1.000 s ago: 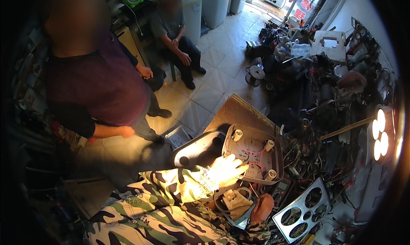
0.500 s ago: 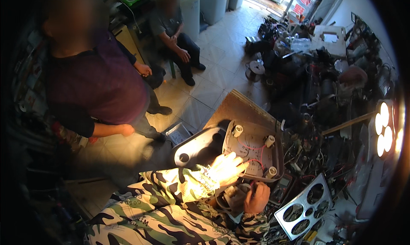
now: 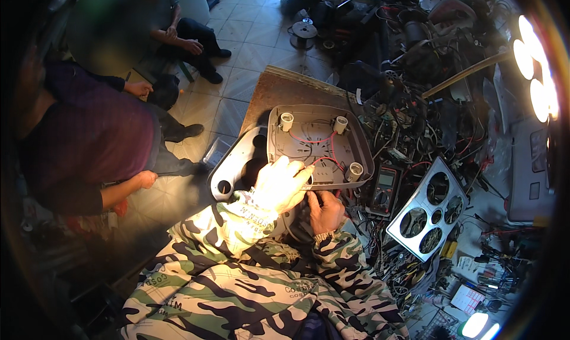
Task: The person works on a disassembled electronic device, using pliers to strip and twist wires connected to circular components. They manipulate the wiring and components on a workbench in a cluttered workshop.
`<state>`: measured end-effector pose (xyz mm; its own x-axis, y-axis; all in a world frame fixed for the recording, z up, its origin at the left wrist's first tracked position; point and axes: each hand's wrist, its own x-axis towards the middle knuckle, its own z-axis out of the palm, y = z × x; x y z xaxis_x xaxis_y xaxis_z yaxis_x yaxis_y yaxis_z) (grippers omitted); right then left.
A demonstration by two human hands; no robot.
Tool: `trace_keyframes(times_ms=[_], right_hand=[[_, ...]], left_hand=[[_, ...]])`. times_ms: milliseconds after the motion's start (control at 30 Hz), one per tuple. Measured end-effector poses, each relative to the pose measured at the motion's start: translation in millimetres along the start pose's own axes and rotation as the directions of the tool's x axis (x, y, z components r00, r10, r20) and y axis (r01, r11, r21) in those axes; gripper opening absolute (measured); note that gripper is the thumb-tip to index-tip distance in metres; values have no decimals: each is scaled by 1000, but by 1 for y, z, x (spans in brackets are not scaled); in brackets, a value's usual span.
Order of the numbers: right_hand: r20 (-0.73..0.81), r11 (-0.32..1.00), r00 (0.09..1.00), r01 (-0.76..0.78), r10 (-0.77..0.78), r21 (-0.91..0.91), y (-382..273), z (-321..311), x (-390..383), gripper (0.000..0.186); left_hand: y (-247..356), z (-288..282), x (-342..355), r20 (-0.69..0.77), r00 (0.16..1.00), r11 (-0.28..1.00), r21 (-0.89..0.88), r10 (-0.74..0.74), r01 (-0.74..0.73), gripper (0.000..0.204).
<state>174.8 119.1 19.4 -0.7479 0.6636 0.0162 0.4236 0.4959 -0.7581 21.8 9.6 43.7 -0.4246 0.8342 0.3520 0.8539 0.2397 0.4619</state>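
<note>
My left hand [image 3: 282, 183], brightly lit, rests over the near rim of a shallow grey plastic housing [image 3: 309, 117] with white cylindrical sockets [image 3: 340, 123] and red wires [image 3: 312, 139]. Its curled fingers close on something I cannot make out beside the red wire. Just below that rim is my right hand [image 3: 323, 212], fingers bent together around something hidden. A pale oval cover [image 3: 222, 168] with round holes lies left of the housing, on a worn wooden board [image 3: 261, 91].
Two co-workers stand or sit at left: a purple top [image 3: 101, 132], dark trousers [image 3: 202, 43]. At right lie a multimeter [image 3: 386, 186], a silver panel with holes [image 3: 401, 236], tangled cables [image 3: 415, 126] and lit round bulbs [image 3: 537, 99]. A wire spool [image 3: 303, 28] sits behind.
The view has tilted, so the scene sits higher and further left in it. My right hand has risen to the housing's near rim, beside my left hand.
</note>
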Motion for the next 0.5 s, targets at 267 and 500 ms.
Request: trace_keyframes(times_ms=[267, 500], right_hand=[[91, 818, 941, -330, 327, 472, 44, 31, -1, 23], [-158, 900, 974, -81, 163, 428, 31, 24, 14, 35]], left_hand=[[3, -6, 3, 5, 1000, 998, 47, -30, 30, 51], [8, -15, 2, 66, 995, 993, 93, -78, 71, 47]])
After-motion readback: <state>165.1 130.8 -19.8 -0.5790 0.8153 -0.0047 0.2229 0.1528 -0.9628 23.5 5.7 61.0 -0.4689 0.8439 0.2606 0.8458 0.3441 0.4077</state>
